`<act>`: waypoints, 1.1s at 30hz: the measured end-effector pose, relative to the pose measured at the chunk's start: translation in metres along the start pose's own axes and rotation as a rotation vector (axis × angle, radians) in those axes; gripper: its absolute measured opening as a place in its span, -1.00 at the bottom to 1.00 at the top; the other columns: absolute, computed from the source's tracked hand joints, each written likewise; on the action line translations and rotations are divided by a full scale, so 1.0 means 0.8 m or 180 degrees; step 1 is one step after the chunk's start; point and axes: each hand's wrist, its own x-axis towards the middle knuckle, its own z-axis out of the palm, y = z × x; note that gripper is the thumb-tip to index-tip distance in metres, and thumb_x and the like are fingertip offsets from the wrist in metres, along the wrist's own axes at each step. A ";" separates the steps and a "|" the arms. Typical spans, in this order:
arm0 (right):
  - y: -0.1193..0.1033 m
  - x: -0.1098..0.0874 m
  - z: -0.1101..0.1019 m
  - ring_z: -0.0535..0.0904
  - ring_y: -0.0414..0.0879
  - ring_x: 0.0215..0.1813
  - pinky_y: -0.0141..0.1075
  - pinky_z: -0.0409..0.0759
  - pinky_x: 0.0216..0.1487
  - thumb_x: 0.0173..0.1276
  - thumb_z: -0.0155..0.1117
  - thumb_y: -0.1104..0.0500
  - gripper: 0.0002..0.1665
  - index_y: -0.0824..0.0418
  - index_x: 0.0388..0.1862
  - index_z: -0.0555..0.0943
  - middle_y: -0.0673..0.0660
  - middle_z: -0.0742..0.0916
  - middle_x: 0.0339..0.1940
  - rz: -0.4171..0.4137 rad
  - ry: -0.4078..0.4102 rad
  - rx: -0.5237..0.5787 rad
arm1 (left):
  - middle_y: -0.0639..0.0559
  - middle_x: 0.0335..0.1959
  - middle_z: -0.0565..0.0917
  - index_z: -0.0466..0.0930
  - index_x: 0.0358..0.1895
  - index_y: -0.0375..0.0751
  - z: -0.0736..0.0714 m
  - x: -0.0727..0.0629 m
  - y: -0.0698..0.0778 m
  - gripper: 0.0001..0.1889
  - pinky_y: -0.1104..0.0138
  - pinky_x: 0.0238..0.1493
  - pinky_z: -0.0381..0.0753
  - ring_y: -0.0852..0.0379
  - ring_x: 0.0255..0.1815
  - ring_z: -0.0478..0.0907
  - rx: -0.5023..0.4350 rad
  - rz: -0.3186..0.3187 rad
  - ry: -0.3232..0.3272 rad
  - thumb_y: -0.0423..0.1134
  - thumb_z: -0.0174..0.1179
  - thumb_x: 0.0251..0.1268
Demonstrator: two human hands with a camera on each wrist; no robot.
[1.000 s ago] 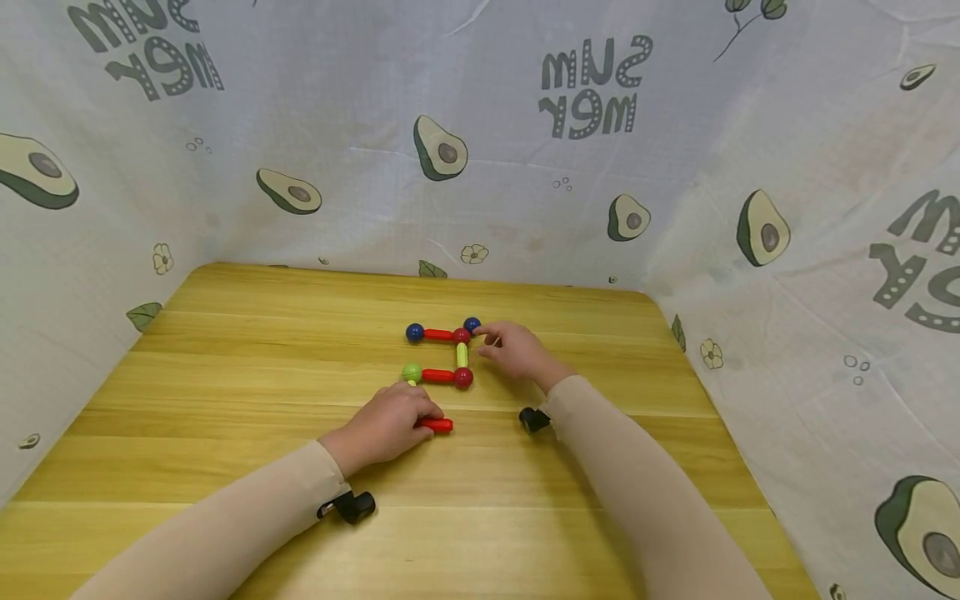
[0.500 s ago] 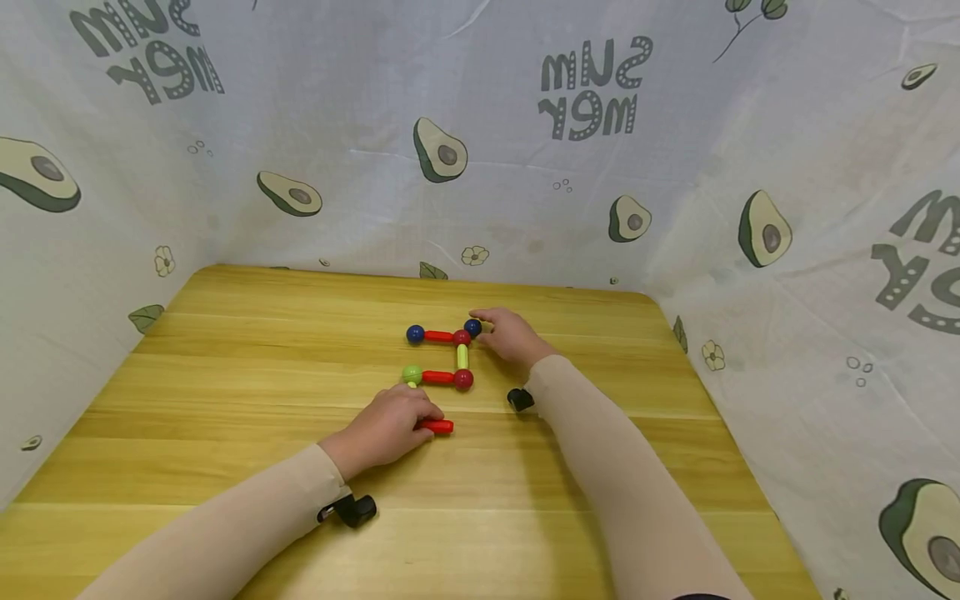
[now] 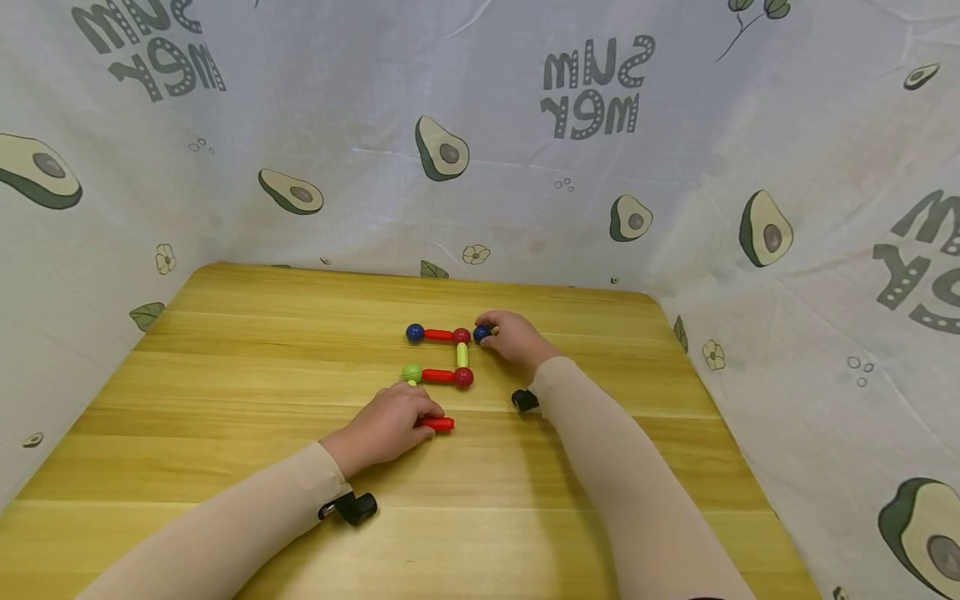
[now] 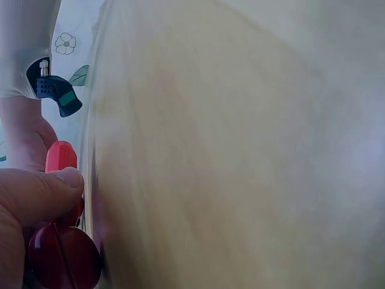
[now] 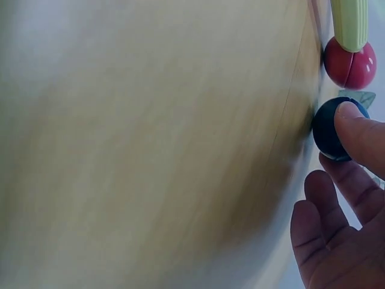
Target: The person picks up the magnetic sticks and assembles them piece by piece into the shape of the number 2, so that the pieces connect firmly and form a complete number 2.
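Observation:
Between thumb and fingers my right hand (image 3: 517, 342) pinches a dark blue ball (image 5: 329, 129), a small gap from the upper red ball (image 3: 461, 336). My left hand (image 3: 392, 423) grips a red rod (image 3: 441, 424); its thumb lies across the rod, and a dark red ball (image 4: 64, 257) sits at one end. Beyond it lies a shape of rods and balls: a blue ball (image 3: 415, 333), a red rod (image 3: 438, 335), a yellow-green rod (image 3: 462, 357), a lower red ball (image 3: 463, 377), another red rod (image 3: 438, 376) and a green ball (image 3: 412, 372). A yellow piece is mostly hidden by the left fingers.
The wooden table (image 3: 300, 325) ends at a printed cloth (image 3: 510, 208) hanging behind and at the sides. Black wrist cameras (image 3: 357, 507) stick out from both sleeves near the tabletop.
My right hand has closed its fingertips on the dark blue ball and drawn it slightly right, away from the upper red ball. The left hand has stayed in place.

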 end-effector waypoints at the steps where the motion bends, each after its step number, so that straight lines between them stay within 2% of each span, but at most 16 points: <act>1: 0.002 -0.001 0.000 0.50 0.15 0.43 0.06 0.36 0.60 0.56 0.32 0.19 -0.57 0.08 0.36 0.61 0.19 0.63 0.39 0.0014 -0.0005 0.0025 | 0.18 -0.14 0.75 0.83 0.00 -0.01 0.000 0.000 0.000 -0.80 0.13 0.06 0.57 0.14 -0.08 0.57 -0.0009 0.0002 0.0004 -0.16 0.45 0.36; 8: 0.017 -0.015 -0.006 0.55 0.14 0.31 0.05 0.44 0.53 0.53 0.36 0.17 -0.60 0.12 0.30 0.61 0.22 0.65 0.32 -0.0104 -0.0066 -0.0006 | 0.19 -0.15 0.74 0.83 0.00 -0.02 0.000 0.001 0.001 -0.80 0.12 0.10 0.57 0.15 -0.08 0.58 -0.0031 -0.0011 0.0006 -0.17 0.46 0.35; 19: 0.035 -0.056 -0.010 0.61 0.05 0.09 -0.05 0.61 0.29 0.48 0.44 0.10 -0.59 0.12 0.24 0.62 0.17 0.72 0.13 -0.0140 -0.0269 -0.0113 | 0.16 -0.13 0.75 0.83 -0.02 -0.05 0.000 0.003 0.001 -0.81 0.13 0.13 0.59 0.14 -0.06 0.59 -0.0081 -0.0065 -0.0028 -0.20 0.46 0.35; 28: 0.035 -0.089 -0.003 0.62 -0.05 -0.06 -0.13 0.66 0.14 0.41 0.51 0.03 -0.59 0.11 0.17 0.71 0.06 0.76 -0.07 -0.0222 -0.0402 -0.0179 | 0.14 -0.13 0.76 0.83 -0.03 -0.06 -0.001 0.005 0.002 -0.82 0.12 0.14 0.58 0.11 -0.05 0.58 -0.0116 -0.0121 -0.0030 -0.21 0.46 0.35; 33: 0.031 -0.100 0.004 0.60 -0.06 -0.11 -0.15 0.65 0.08 0.39 0.53 0.08 -0.61 0.10 0.15 0.71 0.04 0.75 -0.15 -0.0334 -0.0399 -0.0137 | 0.16 -0.15 0.76 0.83 -0.03 -0.05 -0.001 0.008 0.001 -0.81 0.14 0.11 0.58 0.13 -0.09 0.57 -0.0071 -0.0070 0.0011 -0.20 0.47 0.34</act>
